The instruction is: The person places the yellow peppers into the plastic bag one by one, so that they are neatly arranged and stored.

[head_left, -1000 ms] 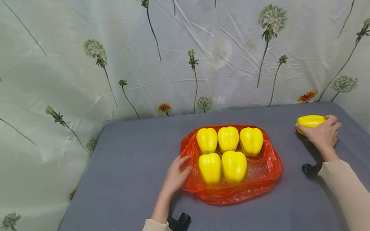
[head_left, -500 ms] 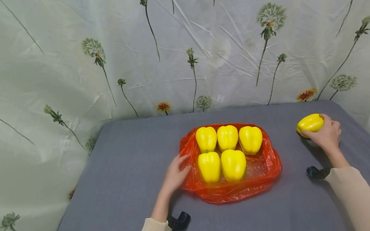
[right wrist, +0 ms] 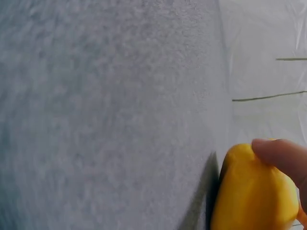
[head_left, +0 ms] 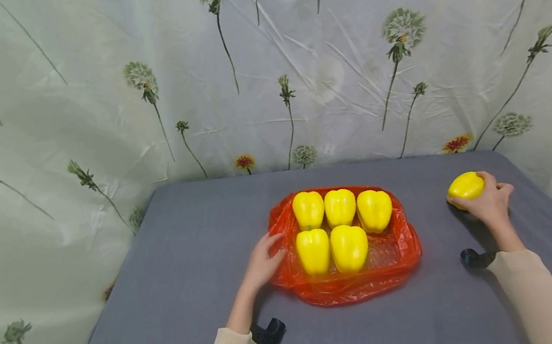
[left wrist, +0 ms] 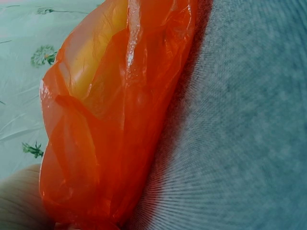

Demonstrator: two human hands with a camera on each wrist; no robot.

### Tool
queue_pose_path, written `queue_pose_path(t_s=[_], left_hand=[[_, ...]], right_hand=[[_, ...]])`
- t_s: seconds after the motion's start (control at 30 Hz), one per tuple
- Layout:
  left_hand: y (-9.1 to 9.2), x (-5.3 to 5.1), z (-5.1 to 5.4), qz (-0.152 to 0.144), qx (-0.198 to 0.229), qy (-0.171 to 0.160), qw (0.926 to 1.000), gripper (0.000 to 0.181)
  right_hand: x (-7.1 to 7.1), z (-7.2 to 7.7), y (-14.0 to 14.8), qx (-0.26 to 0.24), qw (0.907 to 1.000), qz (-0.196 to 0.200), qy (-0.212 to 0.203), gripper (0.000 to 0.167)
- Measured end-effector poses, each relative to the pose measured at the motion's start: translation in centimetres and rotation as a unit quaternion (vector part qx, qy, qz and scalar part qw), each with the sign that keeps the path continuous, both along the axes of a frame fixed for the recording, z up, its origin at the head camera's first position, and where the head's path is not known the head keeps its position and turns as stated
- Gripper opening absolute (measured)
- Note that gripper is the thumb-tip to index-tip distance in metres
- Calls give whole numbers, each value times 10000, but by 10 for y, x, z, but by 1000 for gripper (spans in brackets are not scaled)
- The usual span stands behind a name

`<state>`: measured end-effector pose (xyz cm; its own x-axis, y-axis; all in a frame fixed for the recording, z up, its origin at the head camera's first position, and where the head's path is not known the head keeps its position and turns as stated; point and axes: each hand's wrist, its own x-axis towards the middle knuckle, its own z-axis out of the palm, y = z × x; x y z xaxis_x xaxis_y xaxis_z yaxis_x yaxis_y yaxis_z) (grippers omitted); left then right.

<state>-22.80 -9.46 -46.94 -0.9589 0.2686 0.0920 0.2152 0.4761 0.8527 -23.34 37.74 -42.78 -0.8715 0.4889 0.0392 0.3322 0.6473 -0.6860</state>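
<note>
At the right of the head view my right hand [head_left: 490,206] grips a yellow bell pepper [head_left: 465,187] between thumb and fingers, low over the table. The right wrist view shows that bell pepper [right wrist: 254,196] under a fingertip, its shadow beside it. A red plastic bag [head_left: 351,292] lies spread open mid-table. Inside are several yellow bell peppers [head_left: 349,248], three in the far row and two in the near row. My left hand [head_left: 261,263] rests at the bag's left edge, thumb and fingers apart. In the left wrist view the bag [left wrist: 105,158] hides most of that hand.
A grey cloth covers the table [head_left: 182,236]. A pale curtain [head_left: 326,78] with dandelion prints hangs behind it and along the sides. Black devices sit at the left wrist [head_left: 270,332] and right wrist [head_left: 477,258]. The bag's near right corner shows bare, wrinkled plastic.
My right hand has shifted slightly right, turning the held bell pepper from lying crosswise to pointing more away from me. My left hand and the bag have stayed in place.
</note>
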Motion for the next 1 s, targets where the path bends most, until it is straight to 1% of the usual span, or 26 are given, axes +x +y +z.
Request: queue_pose_path(t_s=[0.13, 0.2, 0.3, 0.4, 0.6, 0.83, 1.0], left_hand=[[0, -1, 0, -12, -46, 104, 9999, 42], [0, -2, 0, 10, -52, 89, 9999, 42], [0, -3, -1, 35, -55, 101, 9999, 42], [0, -3, -1, 39, -46, 45, 10000, 42], [0, -3, -2, 10, -119, 101, 9999, 42], [0, -4, -4, 20, -165, 95, 9998, 42], [0, -3, -3, 39, -123, -2, 9999, 43]], right_hand=[[4, 0, 4, 266, 9990, 350, 118, 85], [6, -1, 5, 368, 9981, 443, 220, 88], [7, -2, 6, 404, 9974, 459, 388, 92], [9, -3, 7, 427, 9968, 468, 497, 93], [11, -7, 11, 656, 9939, 683, 564, 91], [15, -10, 12, 755, 9917, 823, 640, 93], [18, -10, 12, 766, 9908, 858, 710, 93]])
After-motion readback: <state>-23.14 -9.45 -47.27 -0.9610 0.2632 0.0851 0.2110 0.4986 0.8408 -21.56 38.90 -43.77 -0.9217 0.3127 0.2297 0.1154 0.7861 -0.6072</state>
